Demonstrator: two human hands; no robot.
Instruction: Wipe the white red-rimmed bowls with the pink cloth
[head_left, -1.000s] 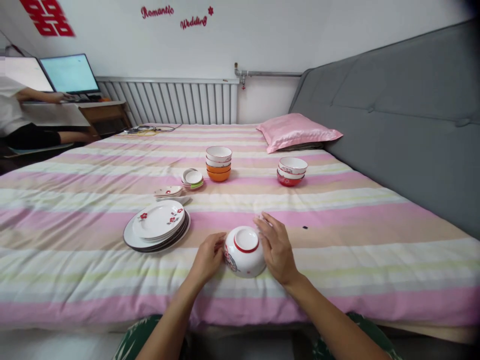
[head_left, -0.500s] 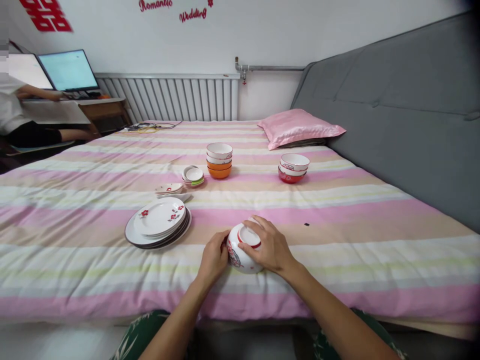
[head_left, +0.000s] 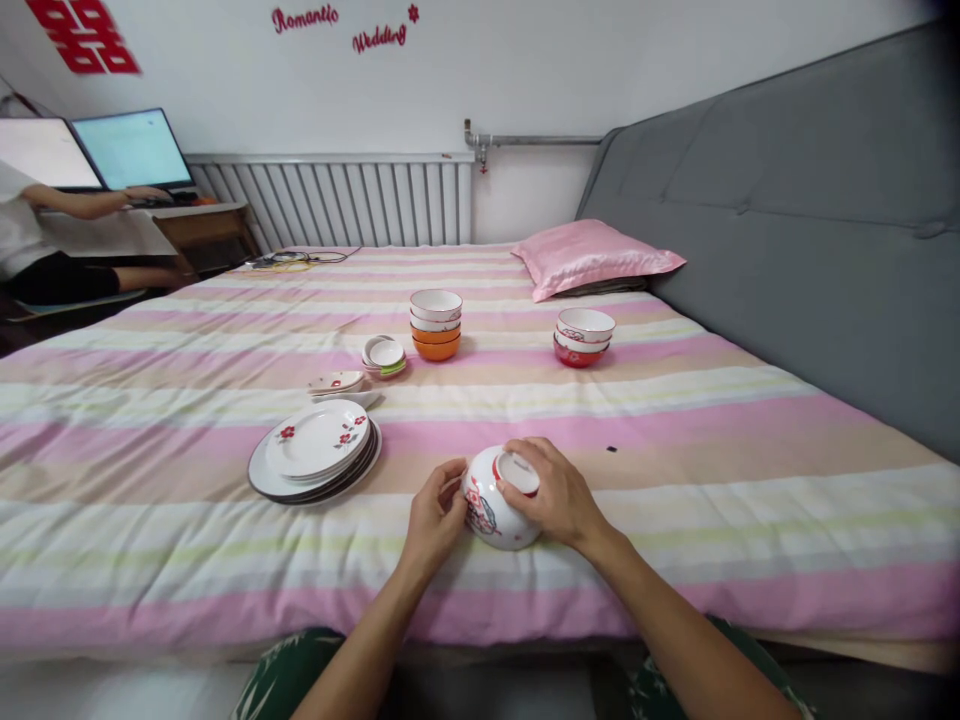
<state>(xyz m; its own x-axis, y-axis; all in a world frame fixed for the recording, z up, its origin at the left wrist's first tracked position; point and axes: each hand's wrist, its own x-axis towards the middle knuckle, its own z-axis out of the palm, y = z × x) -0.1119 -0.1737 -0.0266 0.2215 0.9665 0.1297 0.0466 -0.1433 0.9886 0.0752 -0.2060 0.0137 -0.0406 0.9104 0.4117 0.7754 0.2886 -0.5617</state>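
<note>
Both arms reach in from down low, left forearm [head_left: 379, 630] and right forearm [head_left: 679, 610] slanting toward each other. Left hand [head_left: 437, 508] is kinda on its side, fingers bent inward, thumb a bit apart from them. Right hand [head_left: 559, 495] is more palm-down, fingers arched forward, thumb poking left. Hands are near each other, not touching. Knees [head_left: 289, 668] spread either side.

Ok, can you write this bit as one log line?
white bowl: base up | left hand: at its side | right hand: gripping its base | plate stack: left of bowl
</note>
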